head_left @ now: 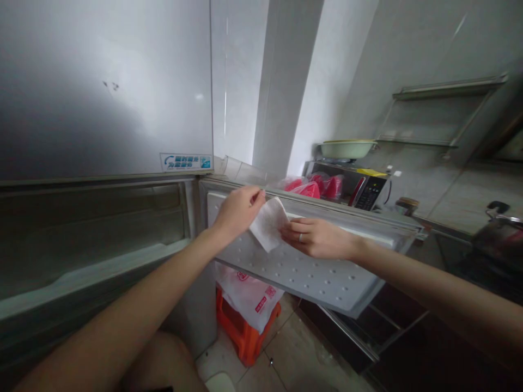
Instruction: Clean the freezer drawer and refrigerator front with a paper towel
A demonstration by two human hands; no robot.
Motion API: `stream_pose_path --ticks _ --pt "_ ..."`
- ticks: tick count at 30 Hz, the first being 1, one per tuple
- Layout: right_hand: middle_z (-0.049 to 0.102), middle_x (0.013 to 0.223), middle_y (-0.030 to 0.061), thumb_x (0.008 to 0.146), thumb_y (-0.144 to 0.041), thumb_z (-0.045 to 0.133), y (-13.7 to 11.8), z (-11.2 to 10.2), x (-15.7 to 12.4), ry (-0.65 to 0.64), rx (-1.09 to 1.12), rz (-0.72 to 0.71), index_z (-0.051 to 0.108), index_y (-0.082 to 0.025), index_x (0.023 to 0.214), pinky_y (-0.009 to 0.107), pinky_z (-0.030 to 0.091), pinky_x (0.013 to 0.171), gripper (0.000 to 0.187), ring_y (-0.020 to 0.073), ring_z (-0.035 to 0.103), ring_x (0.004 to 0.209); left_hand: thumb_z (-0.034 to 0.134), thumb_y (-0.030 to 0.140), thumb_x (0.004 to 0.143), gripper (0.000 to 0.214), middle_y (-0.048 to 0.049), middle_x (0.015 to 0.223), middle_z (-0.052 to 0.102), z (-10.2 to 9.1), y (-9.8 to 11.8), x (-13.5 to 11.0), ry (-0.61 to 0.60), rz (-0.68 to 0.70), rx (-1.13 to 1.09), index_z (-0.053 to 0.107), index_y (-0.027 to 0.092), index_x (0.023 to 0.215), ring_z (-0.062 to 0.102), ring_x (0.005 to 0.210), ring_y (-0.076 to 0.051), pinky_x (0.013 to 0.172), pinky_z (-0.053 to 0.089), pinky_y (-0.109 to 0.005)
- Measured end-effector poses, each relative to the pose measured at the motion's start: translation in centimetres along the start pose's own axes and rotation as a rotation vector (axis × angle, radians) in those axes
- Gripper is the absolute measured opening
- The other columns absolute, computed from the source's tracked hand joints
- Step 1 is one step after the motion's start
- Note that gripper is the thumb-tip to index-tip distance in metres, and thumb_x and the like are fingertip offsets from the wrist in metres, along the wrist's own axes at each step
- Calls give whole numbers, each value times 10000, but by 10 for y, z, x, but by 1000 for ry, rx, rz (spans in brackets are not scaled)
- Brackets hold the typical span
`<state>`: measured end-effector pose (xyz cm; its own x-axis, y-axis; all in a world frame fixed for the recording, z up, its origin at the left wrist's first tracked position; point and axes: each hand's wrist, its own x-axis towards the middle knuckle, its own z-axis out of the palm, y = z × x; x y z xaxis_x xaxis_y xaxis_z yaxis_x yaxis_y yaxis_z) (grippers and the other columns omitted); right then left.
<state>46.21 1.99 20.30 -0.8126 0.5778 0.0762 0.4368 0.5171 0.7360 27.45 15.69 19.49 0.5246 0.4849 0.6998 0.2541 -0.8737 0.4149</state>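
Note:
Between my two hands hangs a white paper towel (269, 224), folded or creased, in front of the inner face of an open refrigerator door (322, 275). My left hand (242, 207) pinches its upper left corner with curled fingers. On the other side, my right hand (312, 237), with a ring on one finger, grips the towel's right edge between thumb and fingers. The dimpled door panel lies just behind and below both hands. To the left is the open lower compartment (93, 234) of the refrigerator, dim inside.
An orange stool (247, 340) bearing a white plastic bag (249, 296) stands under the door. Beyond the door are a microwave (363, 190) with a light green basin (347, 148) on top and red items in clear plastic (314, 186). A wall shelf (449, 90) hangs at right.

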Motion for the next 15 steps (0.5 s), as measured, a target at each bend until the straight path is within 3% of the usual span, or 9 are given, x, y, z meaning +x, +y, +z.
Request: stream_pose_path --ticks 2,4,7,10,13,15 --pt "692 1206 76 984 -133 390 -2 4 -7 65 -104 -43 706 -114 1083 304 511 895 332 175 612 1065 400 299 949 336 -98 1083 698 -8 -12 10 45 157 129 690 159 1043 614 1040 -219 932 444 -340" --pt "679 1228 105 974 -115 408 -5 7 -12 98 -163 -55 696 -89 1088 305 527 808 311 180 620 1046 393 289 961 378 -113 1305 618 -9 -27 20 -46 272 210 628 165 1229 534 1222 -225 1056 375 -386" --pt "688 1212 106 967 -114 440 -11 14 -15 102 -184 -37 683 -96 1109 285 525 725 281 159 622 1026 341 331 998 431 -80 1428 543 -5 -46 27 -209 310 279 509 230 1381 472 1315 -212 1128 290 -456" --pt "693 1205 82 976 -127 436 -15 25 -14 110 -174 -8 673 -110 1130 323 535 851 283 155 608 1068 313 354 1012 444 -48 1428 550 0 -57 31 -236 314 299 455 275 1425 487 1303 -206 1109 314 -452" --pt "661 1269 79 980 -115 399 -10 37 -16 112 -169 -7 650 -91 1172 428 453 1069 317 190 574 1173 328 369 1009 448 -35 1432 548 2 -59 34 -241 325 321 453 289 1431 496 1294 -211 1079 351 -416" --pt "610 1345 83 982 -115 377 -2 43 -19 92 -164 -21 616 -73 1230 424 424 1113 347 204 542 1240 329 363 1007 451 -27 1436 547 4 -59 37 -245 319 339 442 294 1439 494 1298 -207 1079 353 -404"
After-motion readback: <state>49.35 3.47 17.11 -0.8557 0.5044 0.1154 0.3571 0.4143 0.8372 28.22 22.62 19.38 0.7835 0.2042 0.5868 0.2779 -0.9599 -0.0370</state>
